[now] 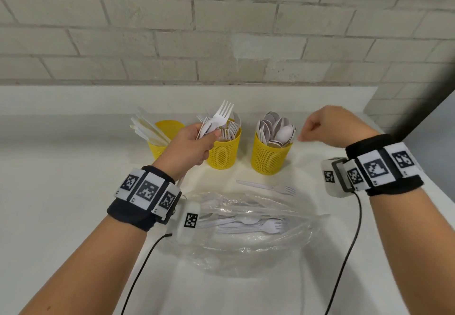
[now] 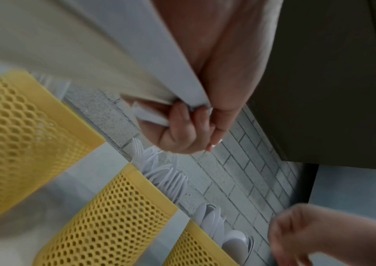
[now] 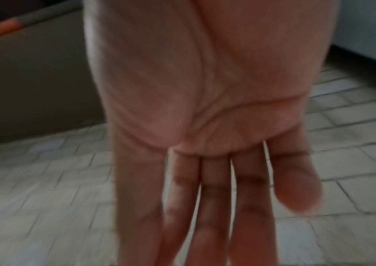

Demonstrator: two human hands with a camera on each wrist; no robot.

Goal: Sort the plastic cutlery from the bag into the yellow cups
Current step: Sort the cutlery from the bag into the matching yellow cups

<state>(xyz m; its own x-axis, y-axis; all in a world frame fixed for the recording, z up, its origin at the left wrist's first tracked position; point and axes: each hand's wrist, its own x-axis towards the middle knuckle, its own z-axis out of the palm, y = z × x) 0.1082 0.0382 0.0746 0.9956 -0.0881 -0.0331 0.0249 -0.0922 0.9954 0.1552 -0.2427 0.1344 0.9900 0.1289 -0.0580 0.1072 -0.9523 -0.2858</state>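
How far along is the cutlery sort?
Well along. Done: the left cup holds knives, the middle cup forks, the right cup spoons, all fairly full. In hand: the left hand grips a bunch of cutlery, a fork on top, by the middle cup; the right hand holds nothing. Left: some pieces in the bag and one loose fork on the counter.

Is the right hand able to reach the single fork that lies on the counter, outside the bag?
Probably yes. The right hand is empty, and the loose fork lies uncovered between the cups and the bag, nothing over it.
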